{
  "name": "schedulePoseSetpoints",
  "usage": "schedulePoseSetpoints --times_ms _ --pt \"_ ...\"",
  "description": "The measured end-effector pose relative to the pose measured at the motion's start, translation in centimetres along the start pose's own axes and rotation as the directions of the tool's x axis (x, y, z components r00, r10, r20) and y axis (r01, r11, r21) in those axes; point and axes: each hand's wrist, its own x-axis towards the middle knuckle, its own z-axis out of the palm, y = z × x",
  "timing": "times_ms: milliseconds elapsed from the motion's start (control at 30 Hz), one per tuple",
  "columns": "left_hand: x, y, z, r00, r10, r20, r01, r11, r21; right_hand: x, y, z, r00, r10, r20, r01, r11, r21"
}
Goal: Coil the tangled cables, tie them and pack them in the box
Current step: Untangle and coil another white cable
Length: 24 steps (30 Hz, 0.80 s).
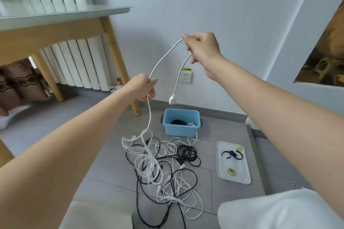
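left hand [144,87] – fist, low | right hand [202,46] – apparently pinching, raised

Both hands are up in the air holding one white cable [163,57]. Right hand [202,48] at about 1 o'clock pinches it near the end, and the short tail drops down to a white plug [172,99] dangling above the blue box [181,129]. Left hand [144,87] grips the same cable lower, and from there it runs down into the tangled pile of white and black cables [163,171] on the grey floor at 6 o'clock. The box already has some black and white cable inside. A white tray [233,173] sits at 4 o'clock of the pile, with black clips and small yellowish rolls on it.
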Motion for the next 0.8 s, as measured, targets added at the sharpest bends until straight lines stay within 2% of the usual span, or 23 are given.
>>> schedulePoseSetpoints --times_ms 33,100,200,267,333,433,567,667,733,800 --pt "-0.2 -0.1 0.5 0.999 -0.036 0.016 0.038 0.99 -0.135 -0.3 0.3 0.1 0.997 0.053 0.056 -0.053 0.999 -0.001" --pt "-0.3 0.0 1.1 0.997 -0.048 -0.052 0.033 0.965 -0.26 -0.8 1.3 0.0 0.958 0.165 0.234 -0.152 0.986 -0.073" --pt "-0.5 0.5 1.2 0.975 0.012 -0.222 -0.08 0.951 -0.299 -2.2 3.5 -0.6 0.792 0.354 0.498 -0.166 0.909 -0.383" --pt "-0.3 1.1 1.2 0.945 0.105 -0.309 -0.207 0.925 -0.319 -3.3 5.4 -0.5 0.702 0.44 0.56 -0.176 0.869 -0.462" --pt "-0.1 2.0 1.8 0.943 0.185 -0.277 -0.274 0.904 -0.329 -4.1 7.1 -0.1 0.708 0.434 0.557 -0.25 0.892 -0.377" --pt "-0.1 2.5 4.0 0.968 0.238 -0.081 -0.252 0.918 -0.307 -5.1 9.2 0.4 0.733 0.394 0.554 -0.338 0.918 -0.205" --pt "0.7 0.7 8.3 0.977 0.183 0.108 -0.139 0.934 -0.33 -6.6 12.3 1.2 0.666 0.38 0.642 -0.39 0.911 -0.135" --pt "0.3 -0.1 11.0 0.946 0.2 0.256 -0.061 0.883 -0.465 -7.2 13.5 2.3 0.737 0.359 0.573 -0.459 0.888 0.034" --pt "0.3 -0.6 12.1 0.955 0.113 0.273 0.009 0.912 -0.41 -7.0 14.3 2.7 0.786 0.36 0.503 -0.482 0.866 0.133" --pt "0.5 -1.3 12.4 0.94 -0.038 0.34 0.168 0.917 -0.363 -7.1 15.0 2.9 0.797 0.361 0.484 -0.496 0.849 0.182"
